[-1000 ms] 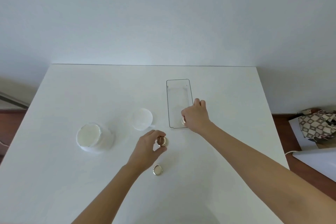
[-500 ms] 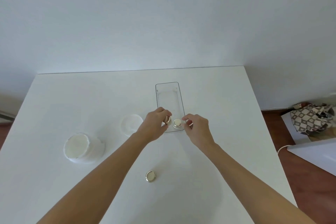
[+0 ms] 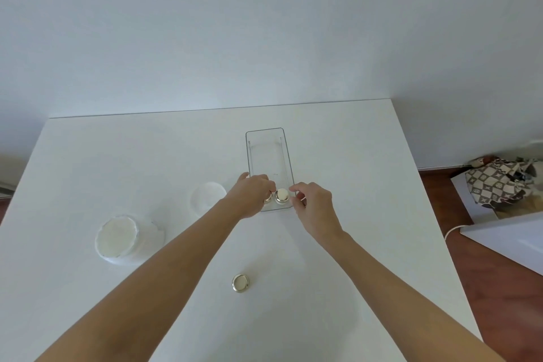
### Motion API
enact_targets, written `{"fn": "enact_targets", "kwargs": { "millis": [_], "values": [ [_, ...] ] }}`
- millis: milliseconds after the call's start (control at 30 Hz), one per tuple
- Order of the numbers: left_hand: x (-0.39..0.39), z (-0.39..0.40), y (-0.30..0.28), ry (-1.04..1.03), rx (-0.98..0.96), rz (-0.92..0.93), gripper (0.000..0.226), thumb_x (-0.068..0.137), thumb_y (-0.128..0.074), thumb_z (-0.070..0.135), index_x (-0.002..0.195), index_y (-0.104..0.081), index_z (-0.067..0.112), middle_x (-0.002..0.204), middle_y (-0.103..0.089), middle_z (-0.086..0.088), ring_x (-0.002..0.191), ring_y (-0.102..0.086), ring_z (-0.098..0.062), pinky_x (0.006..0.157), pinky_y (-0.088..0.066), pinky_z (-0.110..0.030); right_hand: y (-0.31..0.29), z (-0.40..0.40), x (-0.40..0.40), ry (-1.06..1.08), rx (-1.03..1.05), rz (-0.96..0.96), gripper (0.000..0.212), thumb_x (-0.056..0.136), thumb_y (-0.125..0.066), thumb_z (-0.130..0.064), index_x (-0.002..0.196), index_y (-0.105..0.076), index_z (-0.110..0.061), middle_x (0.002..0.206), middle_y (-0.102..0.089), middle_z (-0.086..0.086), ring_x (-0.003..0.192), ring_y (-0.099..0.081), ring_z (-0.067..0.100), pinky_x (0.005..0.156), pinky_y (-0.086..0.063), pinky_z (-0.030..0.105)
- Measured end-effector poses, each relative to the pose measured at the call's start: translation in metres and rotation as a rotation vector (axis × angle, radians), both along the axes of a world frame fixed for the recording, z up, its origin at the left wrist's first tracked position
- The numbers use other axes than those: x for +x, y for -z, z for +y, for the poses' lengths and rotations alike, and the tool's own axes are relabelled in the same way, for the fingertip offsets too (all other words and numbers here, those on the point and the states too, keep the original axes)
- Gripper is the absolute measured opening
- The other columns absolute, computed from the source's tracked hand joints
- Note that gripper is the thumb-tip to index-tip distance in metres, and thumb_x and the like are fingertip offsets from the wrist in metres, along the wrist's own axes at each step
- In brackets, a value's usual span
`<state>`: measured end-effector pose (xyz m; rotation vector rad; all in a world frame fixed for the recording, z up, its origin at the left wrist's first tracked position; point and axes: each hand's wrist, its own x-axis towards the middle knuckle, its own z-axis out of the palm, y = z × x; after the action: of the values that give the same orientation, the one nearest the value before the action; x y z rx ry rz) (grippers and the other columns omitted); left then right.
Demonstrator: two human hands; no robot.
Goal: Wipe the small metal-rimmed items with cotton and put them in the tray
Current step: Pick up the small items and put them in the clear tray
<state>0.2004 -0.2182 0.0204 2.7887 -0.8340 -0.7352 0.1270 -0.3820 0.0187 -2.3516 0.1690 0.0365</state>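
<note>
White table (image 3: pixel 338 156) against a bare wall; your hands meet at the near end of the clear tray (image 3: pixel 289 161), frame centre.

Your left hand (image 3: pixel 249 197) curls its fingers round a gold-rimmed item (image 3: pixel 267 196), lowering it into the tray just beside one already seated (image 3: pixel 281 196), probably to pack them in a row. Your right hand (image 3: pixel 313 203) hovers at the tray's near right corner, fingers loosely curled; whether it pinches cotton, cannot tell. One rimmed item (image 3: pixel 240 283) waits on the table, lower centre. The open cotton tub (image 3: pixel 123 239) and its lid (image 3: pixel 207 198) sit centre left, within reach for wiping.
</note>
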Motion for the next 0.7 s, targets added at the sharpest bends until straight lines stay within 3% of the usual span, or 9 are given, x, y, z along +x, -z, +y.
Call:
{"fn": "enact_targets", "kwargs": {
  "millis": [167, 333, 433, 533, 700],
  "values": [
    [-0.016, 0.012, -0.01, -0.12, -0.244, -0.059, 0.037, 0.099, -0.052, 0.008, 0.134, -0.059, 0.016, 0.142, -0.054, -0.003, 0.126, -0.054, -0.021, 0.113, -0.028, -0.033, -0.001, 0.003, -0.001, -0.011, -0.026, -0.007, 0.02, 0.087, -0.062, -0.002, 0.106, -0.07, -0.007, 0.087, -0.064, 0.014, 0.074, -0.06, 0.024, 0.076, -0.049, 0.029],
    [-0.066, 0.052, -0.019, -0.246, -0.486, -0.058, 0.036, 0.09, -0.068, 0.008, 0.126, -0.065, 0.014, 0.128, -0.06, -0.002, 0.118, -0.06, -0.02, 0.104, -0.043, -0.03, -0.002, 0.003, 0.0, -0.011, -0.04, 0.004, 0.021, 0.087, -0.061, -0.001, 0.105, -0.07, -0.006, 0.088, -0.063, 0.014, 0.072, -0.058, 0.022, 0.074, -0.047, 0.026],
    [-0.102, 0.081, -0.01, -0.246, -0.437, 0.115, 0.038, 0.087, -0.069, 0.006, 0.122, -0.065, 0.019, 0.12, -0.057, 0.007, 0.106, -0.06, -0.01, 0.1, -0.047, -0.028, -0.004, 0.005, -0.001, -0.009, -0.047, 0.006, 0.021, 0.087, -0.061, -0.001, 0.104, -0.07, -0.006, 0.087, -0.064, 0.014, 0.069, -0.054, 0.017, 0.072, -0.043, 0.021],
    [-0.128, 0.098, 0.002, -0.221, -0.337, 0.31, 0.05, 0.08, -0.071, 0.008, 0.127, -0.062, 0.024, 0.127, -0.053, 0.007, 0.11, -0.056, -0.007, 0.098, -0.046, -0.024, -0.005, 0.006, -0.001, 0.005, -0.044, 0.017, 0.02, 0.086, -0.061, -0.001, 0.104, -0.07, -0.006, 0.087, -0.063, 0.014, 0.069, -0.056, 0.02, 0.071, -0.045, 0.023],
    [-0.143, 0.102, 0.018, -0.216, -0.251, 0.35, 0.057, 0.078, -0.075, 0.014, 0.131, -0.058, 0.026, 0.13, -0.049, 0.009, 0.116, -0.055, -0.011, 0.098, -0.048, -0.03, -0.006, 0.009, -0.002, 0.013, -0.045, 0.034, 0.019, 0.086, -0.062, -0.001, 0.102, -0.07, -0.006, 0.084, -0.064, 0.015, 0.069, -0.062, 0.026, 0.072, -0.051, 0.03]
  ]
}}
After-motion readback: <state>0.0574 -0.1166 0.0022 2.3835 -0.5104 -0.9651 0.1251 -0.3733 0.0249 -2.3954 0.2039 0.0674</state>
